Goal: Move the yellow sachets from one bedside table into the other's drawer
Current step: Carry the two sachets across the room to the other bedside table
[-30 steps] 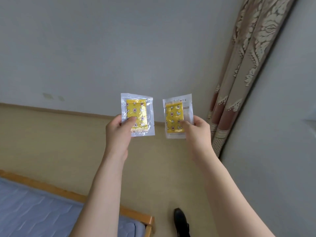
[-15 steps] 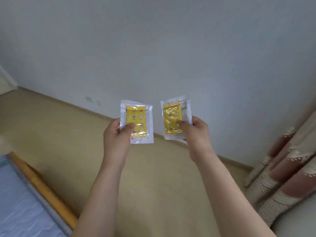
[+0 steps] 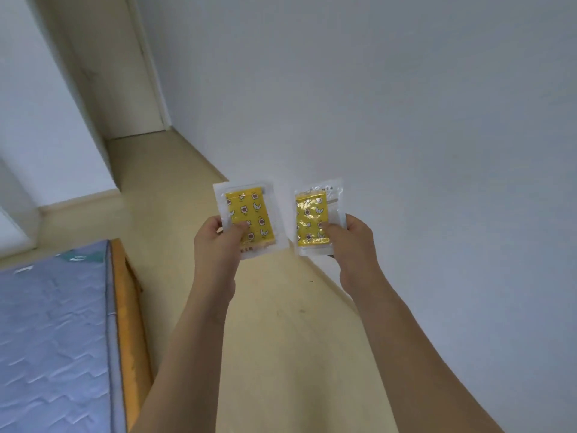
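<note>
The left hand pinches the lower left corner of one yellow sachet, thumb across its face and fingers behind it. The right hand pinches the lower right part of the other yellow sachet in the same way. Both sachets are held upright in the air, side by side and apart from each other, faces toward the camera, in front of the white wall. Each is a clear packet with a yellow insert printed with small stars and moons. Below the outstretched arms lies the beige floor. At the near left, a bed with a wooden frame carries a blue quilted mattress. At the far left a pale door stands at the end of the floor strip.
</note>
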Demonstrator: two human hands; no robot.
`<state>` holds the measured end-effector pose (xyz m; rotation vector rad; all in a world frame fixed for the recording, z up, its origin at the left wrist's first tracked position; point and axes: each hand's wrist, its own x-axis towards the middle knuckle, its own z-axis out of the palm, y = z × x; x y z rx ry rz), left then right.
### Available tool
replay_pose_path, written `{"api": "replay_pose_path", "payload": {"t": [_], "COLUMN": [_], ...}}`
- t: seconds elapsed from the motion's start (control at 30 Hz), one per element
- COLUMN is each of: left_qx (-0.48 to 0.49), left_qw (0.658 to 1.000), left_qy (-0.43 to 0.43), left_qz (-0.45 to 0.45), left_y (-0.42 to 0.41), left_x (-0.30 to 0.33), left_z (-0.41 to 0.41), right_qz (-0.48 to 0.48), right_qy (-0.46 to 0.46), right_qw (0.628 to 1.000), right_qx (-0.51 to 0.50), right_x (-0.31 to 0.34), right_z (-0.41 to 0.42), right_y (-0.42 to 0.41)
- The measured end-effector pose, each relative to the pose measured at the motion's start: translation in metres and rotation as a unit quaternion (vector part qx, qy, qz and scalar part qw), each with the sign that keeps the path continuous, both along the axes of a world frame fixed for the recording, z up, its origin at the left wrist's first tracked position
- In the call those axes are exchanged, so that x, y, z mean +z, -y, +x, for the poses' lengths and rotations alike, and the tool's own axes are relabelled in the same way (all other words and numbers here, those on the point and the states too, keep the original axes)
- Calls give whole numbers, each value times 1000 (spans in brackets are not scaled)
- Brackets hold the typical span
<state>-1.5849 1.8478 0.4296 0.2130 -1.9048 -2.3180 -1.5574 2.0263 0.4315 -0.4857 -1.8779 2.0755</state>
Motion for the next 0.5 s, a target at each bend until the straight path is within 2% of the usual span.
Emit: {"api": "replay_pose_path", "payload": {"t": [0.13,0.3,0.5], "left_qx": [59,139,189], "left_qw": [998,989,981], "left_qy": [-12,27,18], "left_qz": [-15,-28,-42], "left_y": [28,74,100], "left_x": [3,-22,-24], "left_z": [-65,-149,-302], "right_qz": [8,-11,-20], "right_qy": [32,34,18], "right_qw": [998,993,982], "right_qx": [49,108,188], "right_x": [-14,-30,-38], "right_z": [-88,-203,-360], "right_y": [26,64,101]}}
